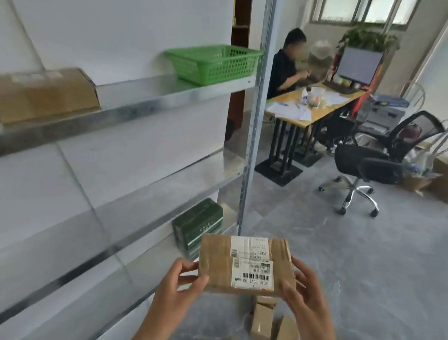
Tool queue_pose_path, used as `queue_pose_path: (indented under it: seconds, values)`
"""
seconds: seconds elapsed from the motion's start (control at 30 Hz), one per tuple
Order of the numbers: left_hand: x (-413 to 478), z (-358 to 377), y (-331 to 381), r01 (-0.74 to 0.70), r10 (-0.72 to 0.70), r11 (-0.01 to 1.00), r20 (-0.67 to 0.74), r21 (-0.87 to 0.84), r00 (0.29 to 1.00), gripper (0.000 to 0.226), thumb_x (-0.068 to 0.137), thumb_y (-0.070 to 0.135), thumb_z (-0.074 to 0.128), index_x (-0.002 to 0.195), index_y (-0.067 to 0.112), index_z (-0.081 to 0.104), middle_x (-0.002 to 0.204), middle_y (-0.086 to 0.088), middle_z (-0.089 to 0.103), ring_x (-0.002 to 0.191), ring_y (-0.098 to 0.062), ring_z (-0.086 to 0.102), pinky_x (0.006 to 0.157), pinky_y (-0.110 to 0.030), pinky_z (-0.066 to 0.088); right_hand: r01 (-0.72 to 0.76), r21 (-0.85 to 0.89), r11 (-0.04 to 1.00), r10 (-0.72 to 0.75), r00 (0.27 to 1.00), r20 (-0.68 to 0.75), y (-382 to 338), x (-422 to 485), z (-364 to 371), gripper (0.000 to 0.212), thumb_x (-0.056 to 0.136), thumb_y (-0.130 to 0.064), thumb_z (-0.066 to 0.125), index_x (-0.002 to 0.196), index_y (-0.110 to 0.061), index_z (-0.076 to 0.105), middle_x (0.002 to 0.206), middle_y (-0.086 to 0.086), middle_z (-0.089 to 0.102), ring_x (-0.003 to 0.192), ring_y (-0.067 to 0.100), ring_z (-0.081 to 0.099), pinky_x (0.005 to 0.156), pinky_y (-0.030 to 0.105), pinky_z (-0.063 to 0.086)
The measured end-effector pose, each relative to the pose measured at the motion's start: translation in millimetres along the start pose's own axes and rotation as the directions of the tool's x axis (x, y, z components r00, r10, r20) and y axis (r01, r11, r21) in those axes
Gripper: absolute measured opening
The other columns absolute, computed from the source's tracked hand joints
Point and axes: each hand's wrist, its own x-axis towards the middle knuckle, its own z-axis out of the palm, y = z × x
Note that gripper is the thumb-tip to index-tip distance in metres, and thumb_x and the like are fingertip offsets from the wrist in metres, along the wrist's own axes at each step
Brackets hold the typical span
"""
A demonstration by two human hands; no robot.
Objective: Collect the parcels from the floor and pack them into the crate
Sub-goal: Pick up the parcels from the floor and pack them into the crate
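office chair [370,165], desk [311,107], monitor [359,65] (lit), seated person [284,64]

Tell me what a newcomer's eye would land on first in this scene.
First, the brown parcel with white barcode labels, held up low in the middle between the left hand and the right hand. Next, the bright green basket on the upper metal shelf to the left. Then more small parcels on the grey floor below the hands, and a person seated at a desk in the background.
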Motion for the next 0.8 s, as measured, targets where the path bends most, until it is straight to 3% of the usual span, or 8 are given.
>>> queue_pose_path:
  seconds: [0.17,0.3,0.43,0.6,0.7,0.8]
  values:
    - [-62,-22,51,-0.038,0.049,0.996,-0.137,0.076,0.989,0.019,0.081,0.027,0.069,0.088,0.016,0.055,0.093,0.013,0.067,0.082,0.006,0.064,0.067,-0.013,0.049,0.081,-0.021,0.996,-0.079,0.994,0.072,-47,-25,0,0.048,0.074,-0.025,0.067,0.122,-0.026,0.059,0.108,0.008,0.067,0.103,0.027,0.064,0.096,0.055,0.047]
    - [-120,-17,69,0.009,0.015,0.997,-0.298,0.077,0.954,0.024,0.082,0.030,0.068,0.089,0.013,0.053,0.095,0.009,0.066,0.088,-0.003,0.064,0.078,-0.025,0.052,0.112,-0.029,0.993,-0.106,0.981,0.164,-58,-43,-9,0.040,0.080,-0.007,0.069,0.117,-0.017,0.060,0.102,0.010,0.067,0.097,0.030,0.065,0.089,0.052,0.051]
    - [-188,-3,74,0.035,-0.017,0.999,-0.448,0.032,0.894,0.026,0.080,0.028,0.070,0.083,0.010,0.051,0.094,0.002,0.068,0.087,-0.012,0.066,0.083,-0.033,0.053,0.182,-0.059,0.982,-0.161,0.951,0.264,-69,-67,-24,0.041,0.075,0.010,0.070,0.112,-0.006,0.061,0.077,0.007,0.068,0.076,0.019,0.068,0.075,0.044,0.056]
    - [-270,19,84,0.011,-0.014,1.000,-0.548,-0.009,0.836,0.024,0.082,0.027,0.068,0.084,0.008,0.052,0.087,0.002,0.068,0.083,-0.013,0.066,0.077,-0.031,0.053,0.160,0.033,0.987,-0.160,0.904,0.398,-86,-117,-51,0.038,0.077,-0.003,0.073,0.111,-0.012,0.061,0.089,0.017,0.066,0.084,0.028,0.067,0.080,0.048,0.056]
    - [-312,23,98,-0.022,0.027,1.000,-0.597,0.016,0.802,0.029,0.079,0.038,0.067,0.084,0.012,0.053,0.086,0.005,0.068,0.082,-0.006,0.066,0.073,-0.024,0.053,0.116,0.090,0.989,-0.145,0.871,0.470,-109,-149,-60,0.040,0.072,-0.024,0.074,0.109,-0.023,0.060,0.096,0.011,0.068,0.095,0.030,0.066,0.084,0.051,0.055]
    - [-356,24,107,-0.055,0.059,0.998,-0.631,0.026,0.773,0.032,0.078,0.043,0.065,0.084,0.014,0.053,0.087,0.005,0.067,0.085,-0.009,0.065,0.078,-0.033,0.055,0.138,0.126,0.982,-0.184,0.828,0.529,-128,-182,-68,0.047,0.068,-0.040,0.071,0.111,-0.026,0.059,0.095,0.008,0.068,0.098,0.027,0.066,0.089,0.051,0.053]
